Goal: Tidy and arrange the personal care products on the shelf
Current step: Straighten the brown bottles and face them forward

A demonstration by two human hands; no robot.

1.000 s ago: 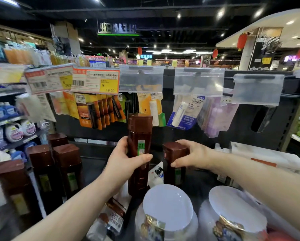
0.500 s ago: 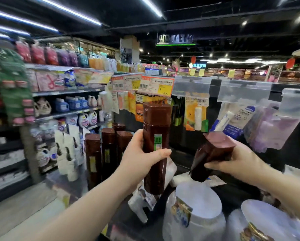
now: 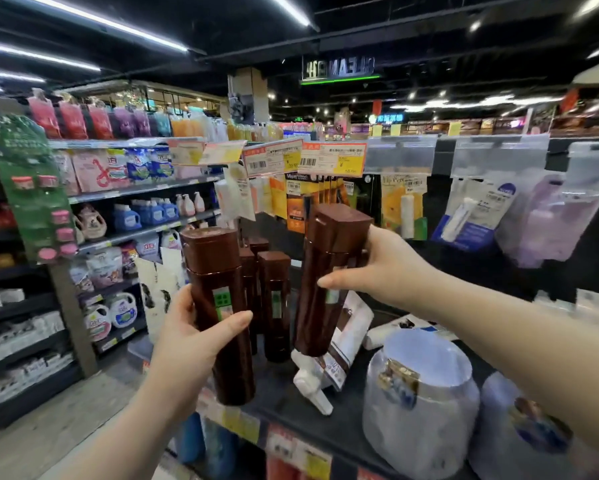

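Left hand wraps brown bottle, near upright, over front left corner of shelf. Right hand grips second brown bottle below cap, tilted, off shelf. Step, likely: grouping both with standing bottles at left edge. Next: straighten tilted one, set both beside row.

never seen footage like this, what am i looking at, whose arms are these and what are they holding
There is no machine: a person wears a wide-angle camera on the head, so the picture looks forward and down along their own arms in a shop. The left hand grips a brown bottle upright. The right hand grips a second bottle, tilted, by its upper half. Below them is a black shelf. On it stand more brown bottles, a white pouch lies beside them, and two pale jars sit nearest the camera.
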